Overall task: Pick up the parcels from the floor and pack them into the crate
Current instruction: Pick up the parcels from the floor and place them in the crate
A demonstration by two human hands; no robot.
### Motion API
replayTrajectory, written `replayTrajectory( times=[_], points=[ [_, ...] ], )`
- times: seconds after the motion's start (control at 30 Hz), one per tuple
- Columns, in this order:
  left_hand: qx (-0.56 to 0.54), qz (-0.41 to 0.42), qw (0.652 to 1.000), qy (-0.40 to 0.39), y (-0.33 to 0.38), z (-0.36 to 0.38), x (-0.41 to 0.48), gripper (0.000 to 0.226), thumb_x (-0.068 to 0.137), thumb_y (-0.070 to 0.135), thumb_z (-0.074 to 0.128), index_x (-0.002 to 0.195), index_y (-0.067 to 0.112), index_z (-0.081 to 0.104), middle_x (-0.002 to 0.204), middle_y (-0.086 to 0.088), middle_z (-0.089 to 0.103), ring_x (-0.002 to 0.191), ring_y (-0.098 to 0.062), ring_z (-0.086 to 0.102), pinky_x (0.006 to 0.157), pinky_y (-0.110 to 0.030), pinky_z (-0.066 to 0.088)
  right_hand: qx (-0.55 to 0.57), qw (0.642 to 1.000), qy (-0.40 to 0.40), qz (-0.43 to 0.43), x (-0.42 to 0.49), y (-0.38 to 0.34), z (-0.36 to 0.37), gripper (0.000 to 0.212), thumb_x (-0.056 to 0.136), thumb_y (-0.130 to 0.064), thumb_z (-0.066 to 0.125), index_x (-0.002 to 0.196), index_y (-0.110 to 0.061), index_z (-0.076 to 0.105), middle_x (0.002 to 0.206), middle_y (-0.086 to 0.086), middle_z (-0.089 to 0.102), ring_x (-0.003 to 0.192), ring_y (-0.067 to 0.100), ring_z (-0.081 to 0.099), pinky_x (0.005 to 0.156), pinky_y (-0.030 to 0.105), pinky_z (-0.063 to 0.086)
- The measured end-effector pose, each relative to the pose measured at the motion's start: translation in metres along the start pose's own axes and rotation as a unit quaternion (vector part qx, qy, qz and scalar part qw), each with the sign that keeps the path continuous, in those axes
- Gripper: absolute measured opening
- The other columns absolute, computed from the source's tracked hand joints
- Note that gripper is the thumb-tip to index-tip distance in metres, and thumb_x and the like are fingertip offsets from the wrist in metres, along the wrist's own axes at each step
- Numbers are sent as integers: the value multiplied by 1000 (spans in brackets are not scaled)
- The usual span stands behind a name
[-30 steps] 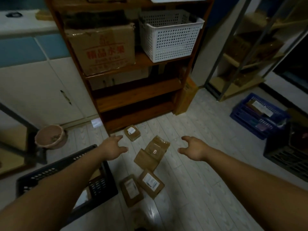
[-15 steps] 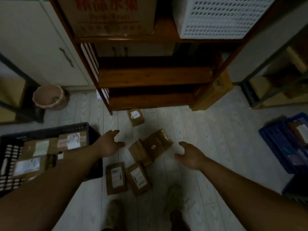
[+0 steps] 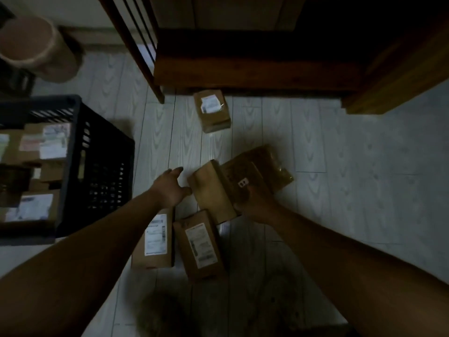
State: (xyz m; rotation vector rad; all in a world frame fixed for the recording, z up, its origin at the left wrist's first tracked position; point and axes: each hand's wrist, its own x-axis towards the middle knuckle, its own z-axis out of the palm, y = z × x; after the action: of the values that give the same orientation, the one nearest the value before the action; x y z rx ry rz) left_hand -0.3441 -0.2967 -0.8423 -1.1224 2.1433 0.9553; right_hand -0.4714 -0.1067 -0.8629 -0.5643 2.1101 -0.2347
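Now hands (image 3: 170, 188) at parcel (image 3: 213, 190) edges

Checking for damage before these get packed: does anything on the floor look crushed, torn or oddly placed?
Nothing looks torn or crushed, though the light is dim. The parcels lie scattered at odd angles. Two in the middle overlap: a plain brown parcel lies against a shiny wrapped one. One small box sits apart near the shelf.

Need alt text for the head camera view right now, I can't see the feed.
Both hands reach down to overlapping brown parcels on the pale floor: the right hand rests on them, the left hand is open at their edge. Three more parcels lie nearby, and a black crate at left already holds several.
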Motion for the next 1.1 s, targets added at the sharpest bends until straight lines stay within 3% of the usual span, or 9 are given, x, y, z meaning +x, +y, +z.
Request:
replayTrajectory(
  times=[0.2, 0.3, 0.43, 0.57, 0.63, 0.83, 0.93, 1.0, 1.1],
  points=[
    [45, 48, 998, 9, -22, 52, 110, 94, 84, 34, 66, 151, 15, 3, 159, -14, 9, 146, -31, 11, 119, -43, 16, -62, 998, -22, -23, 89, 19, 72, 82, 83, -49, 60, 148, -17, 21, 150, 17, 28, 137, 39, 30, 112, 53, 26],
    [50, 92, 994, -21, -20, 68, 143, 102, 83, 31, 68, 150, 16, -6, 159, -14, 1, 147, -32, 4, 120, -43, 11, -61, 997, -18, -47, 113, 30, 94, 69, 91, -36, 55, 148, -18, 20, 149, 12, 30, 135, 33, 34, 113, 45, 28],
    [7, 124, 991, -48, -18, 85, 163, 105, 80, 14, 70, 150, 17, -9, 156, -16, 13, 143, -34, 20, 116, -43, 25, -96, 993, 43, -53, 118, 31, 106, 55, 95, -29, 50, 144, -17, 28, 142, 12, 41, 127, 32, 44, 105, 42, 36],
    [35, 108, 994, -11, -26, 74, 156, 90, 75, 33, 72, 147, 25, 19, 140, -21, 35, 126, -40, 41, 105, -48, 39, -36, 997, 28, -60, 111, 32, 99, 51, 92, -26, 55, 138, -17, 37, 137, 9, 47, 123, 30, 48, 104, 42, 40],
    [-24, 122, 992, -13, -31, 59, 147, 76, 73, 32, 73, 139, 23, 36, 130, -15, 48, 114, -35, 53, 97, -48, 47, -39, 995, 46, -77, 108, 32, 87, 46, 91, -29, 58, 133, -14, 45, 135, 9, 50, 123, 30, 49, 104, 43, 41],
    [-181, 129, 973, 69, -31, 5, 115, 46, 85, 29, 65, 127, 23, 49, 100, 4, 54, 94, -18, 55, 67, -22, 44, 43, 988, 64, -131, 104, 0, 27, 44, 92, -25, 57, 134, -21, 44, 132, 7, 53, 118, 26, 53, 100, 46, 46],
    [-227, 103, 963, 102, -29, -15, 102, 38, 94, 48, 42, 121, 24, 50, 112, -3, 54, 95, -23, 56, 74, -30, 45, 53, 981, 112, -152, 102, -21, 10, 38, 92, -27, 55, 129, -27, 47, 121, 5, 59, 104, 23, 58, 89, 43, 52],
    [-304, 60, 943, 124, -26, -26, 97, 52, 95, 57, 26, 120, 19, 50, 115, -7, 52, 99, -30, 56, 82, -38, 47, 53, 969, 174, -168, 97, -33, 5, 34, 91, -32, 58, 123, -22, 54, 115, 5, 58, 102, 22, 57, 87, 37, 51],
    [-375, 9, 915, 146, -26, -33, 91, 45, 95, 51, 37, 104, 10, 55, 111, -19, 57, 94, -30, 61, 80, -37, 54, 54, 951, 266, -150, 91, -44, 2, 38, 94, -44, 48, 112, -14, 62, 115, 7, 53, 103, 21, 52, 83, 29, 42]
  ],
)
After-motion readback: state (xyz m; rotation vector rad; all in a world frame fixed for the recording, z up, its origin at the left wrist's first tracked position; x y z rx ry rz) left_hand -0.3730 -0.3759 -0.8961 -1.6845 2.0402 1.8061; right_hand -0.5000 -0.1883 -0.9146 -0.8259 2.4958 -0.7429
